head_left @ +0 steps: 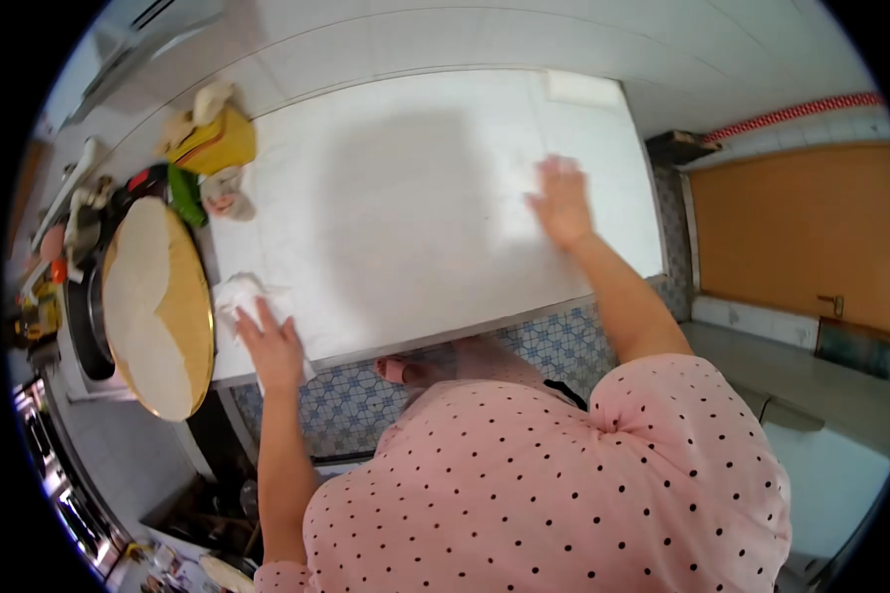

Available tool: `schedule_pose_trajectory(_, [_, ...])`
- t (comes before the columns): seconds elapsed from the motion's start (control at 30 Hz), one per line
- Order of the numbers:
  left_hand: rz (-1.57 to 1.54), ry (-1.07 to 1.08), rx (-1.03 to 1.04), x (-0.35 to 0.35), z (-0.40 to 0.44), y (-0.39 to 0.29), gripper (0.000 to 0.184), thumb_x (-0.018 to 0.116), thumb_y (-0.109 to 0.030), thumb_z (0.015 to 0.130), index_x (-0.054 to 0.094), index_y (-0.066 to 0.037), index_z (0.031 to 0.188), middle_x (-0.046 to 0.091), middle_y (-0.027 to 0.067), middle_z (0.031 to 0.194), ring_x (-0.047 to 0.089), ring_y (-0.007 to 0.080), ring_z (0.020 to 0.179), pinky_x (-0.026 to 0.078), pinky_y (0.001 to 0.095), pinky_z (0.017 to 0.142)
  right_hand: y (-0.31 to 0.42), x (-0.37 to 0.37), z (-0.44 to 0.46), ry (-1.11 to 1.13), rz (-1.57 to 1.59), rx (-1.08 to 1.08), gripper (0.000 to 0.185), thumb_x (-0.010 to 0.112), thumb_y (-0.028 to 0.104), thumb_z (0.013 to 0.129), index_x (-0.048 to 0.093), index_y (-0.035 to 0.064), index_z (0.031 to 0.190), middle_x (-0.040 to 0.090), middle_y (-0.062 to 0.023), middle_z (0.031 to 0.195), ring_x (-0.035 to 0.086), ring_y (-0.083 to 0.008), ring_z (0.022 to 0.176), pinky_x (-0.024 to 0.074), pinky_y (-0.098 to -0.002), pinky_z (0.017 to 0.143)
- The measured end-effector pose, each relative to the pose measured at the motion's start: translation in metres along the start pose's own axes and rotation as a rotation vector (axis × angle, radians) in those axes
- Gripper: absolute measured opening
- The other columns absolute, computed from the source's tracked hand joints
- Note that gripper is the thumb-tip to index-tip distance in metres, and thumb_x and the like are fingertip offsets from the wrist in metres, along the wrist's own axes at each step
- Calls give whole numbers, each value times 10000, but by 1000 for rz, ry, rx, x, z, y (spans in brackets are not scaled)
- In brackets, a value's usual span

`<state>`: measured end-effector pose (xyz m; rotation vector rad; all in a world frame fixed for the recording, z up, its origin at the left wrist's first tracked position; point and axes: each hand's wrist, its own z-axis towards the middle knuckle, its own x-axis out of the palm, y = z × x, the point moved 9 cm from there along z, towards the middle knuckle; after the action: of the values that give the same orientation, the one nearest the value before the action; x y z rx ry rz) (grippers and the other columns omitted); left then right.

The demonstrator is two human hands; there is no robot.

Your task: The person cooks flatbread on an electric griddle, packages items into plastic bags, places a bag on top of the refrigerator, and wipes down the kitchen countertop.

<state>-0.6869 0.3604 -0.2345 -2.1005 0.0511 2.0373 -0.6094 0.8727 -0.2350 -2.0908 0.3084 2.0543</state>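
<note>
A smooth white sheet [405, 217] covers the counter in front of me. My left hand [270, 346] is at its near left corner, fingers spread over a crumpled piece of white material [252, 290]; whether that is a loose cloth or bunched sheet I cannot tell. Toward the right side, my right hand [562, 203] is over the sheet with its fingers stretched out and nothing in them. Motion smears its fingertips slightly. At the far right corner lies a white roll [583, 89], along the sheet's back edge.
A large round board [158, 306] with a golden rim stands left of the counter, partly over a dark pan or sink. Behind it are a yellow bag [218, 143], a green item [185, 195] and a small pale bag [227, 193]. An orange-brown door [801, 227] is at right.
</note>
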Motion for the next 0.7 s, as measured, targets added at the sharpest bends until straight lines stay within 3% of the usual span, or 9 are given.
schedule_pose_trajectory(0.07, [-30, -13, -10, 0, -1, -1, 553, 538, -189, 912, 349, -78, 1420, 217, 316, 1459, 258, 509, 1305, 259, 512, 1086, -122, 7, -34, -2, -151, 371, 611, 412, 425, 957, 364, -4, 1390, 297, -227, 1467, 218, -410, 1373, 184, -523, 1114])
schedule_pose_trajectory(0.17, [-69, -6, 89, 2, 1, -32, 522, 530, -134, 908, 379, -97, 1406, 233, 283, 1469, 270, 494, 1302, 273, 504, 1080, -178, 26, -72, 71, -215, 722, 688, 381, 457, 961, 314, -76, 1391, 257, -283, 1467, 178, -422, 1385, 152, -522, 1123])
schedule_pose_trajectory(0.2, [-86, 5, 153, 4, 1, -53, 518, 530, -116, 904, 387, -102, 1402, 238, 274, 1471, 273, 491, 1300, 277, 501, 1077, -136, 10, -58, 156, 17, 658, 743, 391, 452, 954, 265, -145, 1376, 217, -325, 1464, 124, -449, 1392, 116, -524, 1132])
schedule_pose_trajectory(0.27, [-109, -24, 232, 8, 3, -93, 545, 561, -70, 859, 418, -117, 1383, 283, 256, 1452, 301, 476, 1278, 300, 509, 1063, -34, 25, -44, -24, 217, 349, 685, 442, 368, 942, 295, -167, 1344, 159, -342, 1473, 65, -455, 1400, 43, -495, 1149])
schedule_pose_trajectory(0.3, [-116, -32, 269, 11, 5, -111, 543, 560, -70, 861, 418, -118, 1382, 287, 253, 1450, 302, 473, 1274, 300, 511, 1060, 34, 33, -44, -1, 179, 38, 736, 474, 379, 922, 250, -165, 1363, 152, -341, 1473, 59, -432, 1409, 21, -498, 1151])
schedule_pose_trajectory(0.43, [-92, -173, 346, 22, 23, -144, 563, 585, -70, 820, 448, -115, 1364, 310, 248, 1434, 349, 457, 1207, 317, 516, 1027, 205, 10, -89, 111, 611, -550, 830, 580, 497, 829, 308, -41, 1400, 198, -206, 1513, 122, -357, 1421, 64, -482, 1157])
schedule_pose_trajectory(0.5, [-59, -255, 348, 24, 24, -149, 567, 598, -71, 789, 476, -99, 1341, 313, 257, 1423, 360, 445, 1190, 315, 515, 1019, 192, 3, -92, 61, 640, -663, 780, 583, 480, 841, 345, -21, 1390, 261, -186, 1492, 159, -334, 1414, 83, -452, 1162])
schedule_pose_trajectory(0.57, [-18, -264, 352, 25, 21, -153, 553, 587, -69, 796, 477, -91, 1337, 309, 260, 1422, 352, 446, 1198, 307, 521, 1022, 129, 9, -50, 145, 551, -540, 752, 534, 487, 871, 334, -15, 1394, 274, -186, 1484, 168, -351, 1407, 86, -444, 1163])
schedule_pose_trajectory(0.7, [5, -277, 355, 22, 19, -161, 522, 550, -74, 827, 466, -77, 1342, 304, 267, 1420, 334, 454, 1222, 287, 526, 1032, -35, 9, 43, -47, 198, -262, 630, 502, 376, 913, 329, 30, 1410, 270, -167, 1495, 206, -383, 1385, 133, -472, 1148])
